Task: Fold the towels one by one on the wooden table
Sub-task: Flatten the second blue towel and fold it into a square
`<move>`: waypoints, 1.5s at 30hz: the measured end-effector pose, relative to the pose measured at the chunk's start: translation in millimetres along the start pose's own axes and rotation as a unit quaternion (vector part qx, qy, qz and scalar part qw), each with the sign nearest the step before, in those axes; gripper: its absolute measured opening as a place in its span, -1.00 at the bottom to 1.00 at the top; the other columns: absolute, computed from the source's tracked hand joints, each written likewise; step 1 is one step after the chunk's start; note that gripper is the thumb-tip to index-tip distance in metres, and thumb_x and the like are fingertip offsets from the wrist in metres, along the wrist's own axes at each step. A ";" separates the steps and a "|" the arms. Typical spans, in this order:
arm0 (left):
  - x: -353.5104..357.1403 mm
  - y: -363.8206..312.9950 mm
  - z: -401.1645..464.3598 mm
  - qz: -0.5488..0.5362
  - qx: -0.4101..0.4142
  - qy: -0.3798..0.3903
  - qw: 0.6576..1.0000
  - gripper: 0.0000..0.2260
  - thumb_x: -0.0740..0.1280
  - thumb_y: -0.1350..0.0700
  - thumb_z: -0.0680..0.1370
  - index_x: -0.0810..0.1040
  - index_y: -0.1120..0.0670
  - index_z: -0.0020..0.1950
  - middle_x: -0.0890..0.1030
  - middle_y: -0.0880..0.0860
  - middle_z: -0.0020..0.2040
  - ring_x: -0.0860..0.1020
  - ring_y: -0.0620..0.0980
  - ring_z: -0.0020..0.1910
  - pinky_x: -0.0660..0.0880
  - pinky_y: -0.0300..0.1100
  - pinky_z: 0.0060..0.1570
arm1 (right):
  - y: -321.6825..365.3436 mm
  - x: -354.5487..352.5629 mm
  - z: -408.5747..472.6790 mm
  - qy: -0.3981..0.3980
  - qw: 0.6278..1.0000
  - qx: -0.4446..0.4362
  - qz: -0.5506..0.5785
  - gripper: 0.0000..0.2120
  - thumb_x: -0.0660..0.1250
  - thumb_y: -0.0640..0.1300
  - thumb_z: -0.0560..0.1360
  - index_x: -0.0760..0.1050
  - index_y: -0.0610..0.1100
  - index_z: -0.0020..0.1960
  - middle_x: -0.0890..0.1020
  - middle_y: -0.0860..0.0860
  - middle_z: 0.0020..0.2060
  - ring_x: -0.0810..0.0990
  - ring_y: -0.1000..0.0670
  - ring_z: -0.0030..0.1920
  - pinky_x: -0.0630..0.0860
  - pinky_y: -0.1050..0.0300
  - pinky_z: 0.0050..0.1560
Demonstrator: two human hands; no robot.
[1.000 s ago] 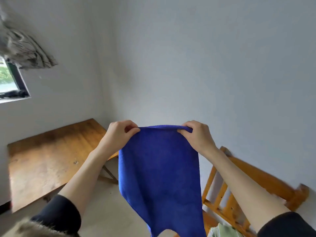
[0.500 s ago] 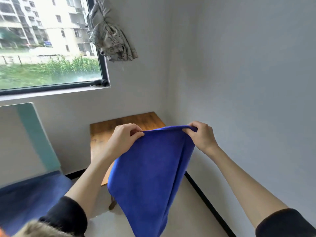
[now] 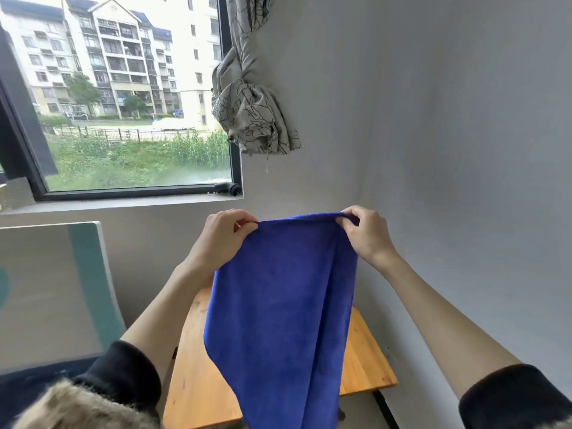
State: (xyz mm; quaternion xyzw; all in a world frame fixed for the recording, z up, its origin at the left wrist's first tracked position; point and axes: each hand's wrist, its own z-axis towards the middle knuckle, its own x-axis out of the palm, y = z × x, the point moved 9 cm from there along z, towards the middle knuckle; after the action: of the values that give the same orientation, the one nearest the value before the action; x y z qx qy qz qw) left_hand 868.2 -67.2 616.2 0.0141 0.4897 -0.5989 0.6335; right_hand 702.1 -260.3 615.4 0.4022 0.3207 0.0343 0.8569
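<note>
My left sleeve: dark navy, soft knit sleeve, pushed up above my elbow, leaving the forearm bare.
My right sleeve: matching dark navy knit sleeve, also bunched high.
My collar trim: shaggy tan-and-grey fur trim at the lower left.
My hands: bare left hand and right hand, no rings or watch.

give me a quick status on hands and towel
Left hand and right hand pinch blue towel top corners. Towel hangs above wooden table. Nothing blocking.
</note>
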 end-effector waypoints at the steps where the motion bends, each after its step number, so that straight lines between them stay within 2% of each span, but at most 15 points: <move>1: 1.9 -0.3 14.8 0.001 -0.001 -0.012 1.000 -0.89 0.33 0.18 0.52 0.65 0.05 -0.10 0.56 -0.13 -0.24 0.46 -0.26 -0.28 0.31 -0.58 -0.26 | -0.2 0.0 18.8 -0.003 1.000 -0.009 0.002 -0.88 0.28 -0.22 0.54 0.57 -0.24 -0.08 0.57 -0.03 -0.24 0.47 0.00 -0.20 0.28 0.36 -0.31; 6: 8.8 6.1 74.3 -0.021 -0.012 -0.075 0.997 -0.92 0.36 0.19 0.50 0.65 0.06 -0.11 0.54 -0.15 -0.32 0.46 -0.29 -0.36 0.30 -0.59 -0.30 | -3.0 13.9 95.2 -0.027 0.999 -0.033 0.027 -0.86 0.26 -0.23 0.54 0.58 -0.24 -0.06 0.61 -0.05 -0.21 0.49 -0.02 -0.19 0.30 0.29 -0.25; 8: 18.9 18.2 93.3 -0.023 -0.023 -0.077 0.996 -0.92 0.36 0.19 0.50 0.66 0.07 -0.10 0.56 -0.09 -0.29 0.46 -0.26 -0.34 0.30 -0.59 -0.31 | -13.3 27.6 119.9 -0.028 0.999 -0.029 0.028 -0.85 0.26 -0.21 0.54 0.59 -0.22 -0.05 0.63 -0.06 -0.18 0.52 -0.04 -0.16 0.34 0.26 -0.20; 10: 32.6 36.4 112.9 -0.027 -0.034 -0.070 0.997 -0.92 0.36 0.19 0.50 0.65 0.05 -0.11 0.58 -0.07 -0.26 0.46 -0.25 -0.33 0.32 -0.58 -0.31 | -27.8 46.0 145.3 -0.024 1.000 -0.020 0.005 -0.83 0.25 -0.17 0.55 0.60 -0.19 0.01 0.64 -0.07 -0.10 0.53 -0.09 -0.05 0.42 0.16 -0.07; 13: 56.5 72.4 137.9 -0.024 -0.055 -0.055 0.997 -0.90 0.35 0.18 0.51 0.64 0.02 -0.13 0.55 -0.17 -0.28 0.47 -0.26 -0.31 0.32 -0.59 -0.29 | -52.4 79.0 176.9 -0.030 0.997 -0.013 -0.069 -0.80 0.27 -0.09 0.54 0.61 -0.09 0.09 0.57 -0.10 0.01 0.48 -0.13 0.09 0.42 0.03 0.10; 16: 88.4 122.9 157.5 -0.029 -0.087 -0.025 0.996 -0.89 0.34 0.18 0.52 0.65 0.03 -0.12 0.57 -0.17 -0.26 0.49 -0.25 -0.30 0.35 -0.56 -0.30 | -86.4 123.0 199.1 -0.019 0.996 0.017 -0.089 -0.80 0.28 -0.04 0.54 0.61 -0.03 0.10 0.50 -0.07 0.02 0.49 -0.09 0.05 0.39 0.15 -0.02; 19: 123.8 180.3 177.1 -0.027 -0.113 0.009 0.993 -0.89 0.33 0.18 0.52 0.65 0.04 -0.12 0.55 -0.22 -0.28 0.50 -0.24 -0.30 0.37 -0.53 -0.33 | -123.8 177.3 219.5 0.011 0.992 0.044 -0.115 -0.79 0.26 -0.02 0.54 0.61 -0.01 0.09 0.55 -0.08 0.02 0.53 -0.10 0.00 0.39 0.15 -0.09; 22: 158.5 239.2 193.2 -0.023 -0.141 0.047 0.989 -0.88 0.32 0.19 0.53 0.65 0.07 -0.11 0.57 -0.16 -0.27 0.51 -0.22 -0.28 0.36 -0.52 -0.33 | -156.6 234.7 236.5 0.034 0.987 0.065 -0.145 -0.79 0.24 -0.02 0.54 0.62 -0.02 0.06 0.59 -0.08 0.00 0.55 -0.13 -0.01 0.39 0.13 -0.11; 24: 180.5 280.4 197.5 -0.017 -0.170 0.076 0.982 -0.88 0.31 0.19 0.53 0.65 0.08 -0.10 0.60 -0.09 -0.22 0.53 -0.16 -0.25 0.36 -0.48 -0.29 | -178.9 274.6 240.5 0.062 0.983 0.078 -0.154 -0.79 0.24 -0.03 0.54 0.62 -0.04 0.05 0.60 -0.08 -0.02 0.55 -0.13 0.00 0.37 0.13 -0.12; 27: 208.8 340.6 198.1 0.003 -0.220 0.109 0.969 -0.87 0.30 0.16 0.53 0.65 0.05 -0.08 0.61 -0.07 -0.19 0.54 -0.09 -0.18 0.44 -0.27 -0.18 | -215.1 333.7 241.3 0.126 0.978 0.110 -0.128 -0.80 0.27 -0.07 0.54 0.62 -0.08 0.05 0.59 -0.07 -0.03 0.55 -0.11 0.01 0.36 0.17 -0.12; 31: 240.1 400.9 190.5 0.021 -0.278 0.133 0.951 -0.83 0.25 0.19 0.55 0.64 0.04 -0.04 0.64 -0.01 -0.07 0.57 -0.01 -0.03 0.50 -0.14 -0.04 | -256.9 396.3 234.2 0.202 0.964 0.161 -0.069 -0.79 0.28 -0.10 0.54 0.60 -0.11 0.11 0.61 -0.04 0.06 0.54 -0.04 0.08 0.38 0.22 0.01; 35: 264.5 448.0 167.2 0.052 -0.322 0.114 0.938 -0.69 0.15 0.27 0.56 0.51 0.09 0.25 0.55 0.09 0.19 0.50 0.06 0.18 0.40 -0.10 0.17 | -305.5 439.2 212.4 0.260 0.935 0.240 -0.007 -0.63 0.26 -0.10 0.55 0.43 -0.10 0.34 0.50 -0.03 0.28 0.53 0.05 0.06 0.36 0.25 0.09; 38: 308.3 461.1 127.1 0.069 -0.305 0.191 0.930 -0.66 0.19 0.27 0.55 0.45 0.13 0.32 0.47 0.14 0.28 0.44 0.11 0.25 0.34 -0.09 0.26 | -351.2 455.4 165.3 0.305 0.911 0.276 -0.041 -0.62 0.24 -0.11 0.56 0.40 -0.16 0.35 0.48 -0.10 0.30 0.51 -0.06 0.20 0.36 0.16 0.22; 42: 373.3 455.2 51.7 0.067 -0.296 0.312 0.900 -0.67 0.20 0.20 0.57 0.40 0.10 0.34 0.39 0.08 0.35 0.35 0.06 0.33 0.32 -0.07 0.28 | -404.9 455.3 84.2 0.353 0.871 0.326 -0.099 -0.64 0.20 -0.11 0.58 0.39 -0.19 0.35 0.44 -0.10 0.32 0.40 -0.07 0.32 0.31 0.11 0.30; 45: 416.7 443.7 11.6 0.117 -0.247 0.402 0.874 -0.61 0.18 0.10 0.59 0.29 0.04 0.43 0.20 0.08 0.49 0.14 0.05 0.48 0.17 -0.05 0.40 | -426.5 446.1 36.6 0.376 0.849 0.315 -0.197 -0.61 0.16 -0.05 0.59 0.33 -0.15 0.39 0.35 -0.06 0.38 0.31 -0.08 0.36 0.35 0.01 0.28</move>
State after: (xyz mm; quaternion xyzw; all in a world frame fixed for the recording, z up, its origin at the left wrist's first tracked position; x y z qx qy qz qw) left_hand 1136.0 -259.4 104.4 0.1535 0.8288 -0.3224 0.4307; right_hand 991.5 -431.0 96.4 0.5351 0.6845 -0.0890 0.4870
